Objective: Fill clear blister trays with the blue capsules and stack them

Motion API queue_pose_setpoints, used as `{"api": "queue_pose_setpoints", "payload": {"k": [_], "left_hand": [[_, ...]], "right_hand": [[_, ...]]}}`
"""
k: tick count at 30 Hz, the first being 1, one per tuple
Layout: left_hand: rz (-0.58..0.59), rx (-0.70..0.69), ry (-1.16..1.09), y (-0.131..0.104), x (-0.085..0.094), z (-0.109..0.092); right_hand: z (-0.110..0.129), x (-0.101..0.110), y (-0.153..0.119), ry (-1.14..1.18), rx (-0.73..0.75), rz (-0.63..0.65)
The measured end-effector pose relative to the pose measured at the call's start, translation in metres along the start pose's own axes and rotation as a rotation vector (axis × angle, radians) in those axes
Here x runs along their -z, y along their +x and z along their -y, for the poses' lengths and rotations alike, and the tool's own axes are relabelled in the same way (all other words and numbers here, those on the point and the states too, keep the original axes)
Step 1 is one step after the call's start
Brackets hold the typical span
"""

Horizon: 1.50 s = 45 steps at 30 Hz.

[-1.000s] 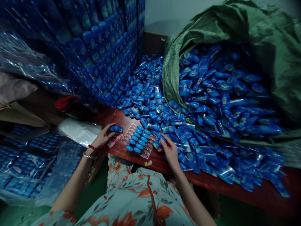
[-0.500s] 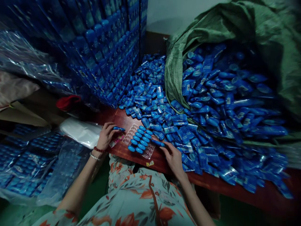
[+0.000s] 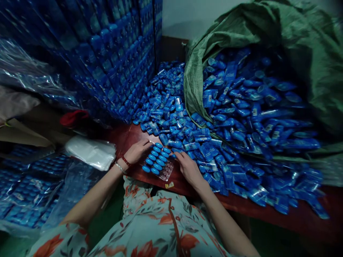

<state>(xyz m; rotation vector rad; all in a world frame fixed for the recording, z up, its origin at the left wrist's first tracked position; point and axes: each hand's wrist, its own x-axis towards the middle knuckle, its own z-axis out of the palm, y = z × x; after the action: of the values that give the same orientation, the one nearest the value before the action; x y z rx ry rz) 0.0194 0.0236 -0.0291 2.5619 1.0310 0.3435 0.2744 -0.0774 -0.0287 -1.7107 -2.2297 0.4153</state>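
Blue pieces (image 3: pixel 160 162) in two rows, mid-frame

Clear tray (image 3: pixel 167 171) beneath them on red-brown table (image 3: pixel 138 174), just below centre of frame. Left hand (image 3: pixel 137 152) over tray's left side, fingers bent; cannot tell whether it grasps anything. Right hand (image 3: pixel 189 169) just right of tray, fingers curled at edge of loose blue pile (image 3: pixel 211 150); grip unclear. Green sack (image 3: pixel 194 85), upper right, spilling more; clear plastic (image 3: pixel 91 151) at left

Forearms (image 3: pixel 95 194) forward — fingers (image 3: pixel 178 156) inward
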Motion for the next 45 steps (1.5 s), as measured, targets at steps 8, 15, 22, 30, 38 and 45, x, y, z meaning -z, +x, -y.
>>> {"api": "queue_pose_setpoints", "payload": {"k": [8, 15, 22, 30, 38, 45], "left_hand": [[0.175, 0.07, 0.13, -0.023, 0.014, -0.007], [0.254, 0.183, 0.164, -0.014, 0.013, -0.023], [0.243, 0.193, 0.155, -0.008, 0.018, -0.021], [0.228, 0.201, 0.132, -0.012, 0.014, -0.025], [0.203, 0.211, 0.197, -0.014, 0.012, -0.026], [-0.092, 0.151, 0.006, -0.036, -0.017, -0.014]], "right_hand": [[0.007, 0.017, 0.023, -0.168, 0.141, 0.166], [-0.001, 0.027, 0.031, -0.167, 0.148, 0.25], [0.009, 0.036, 0.038, -0.251, 0.115, 0.334], [0.025, 0.036, 0.052, -0.35, 0.135, 0.431], [0.023, 0.033, 0.05, -0.402, 0.091, 0.406], [0.038, 0.011, -0.001, -0.215, 0.276, -0.065]]}}
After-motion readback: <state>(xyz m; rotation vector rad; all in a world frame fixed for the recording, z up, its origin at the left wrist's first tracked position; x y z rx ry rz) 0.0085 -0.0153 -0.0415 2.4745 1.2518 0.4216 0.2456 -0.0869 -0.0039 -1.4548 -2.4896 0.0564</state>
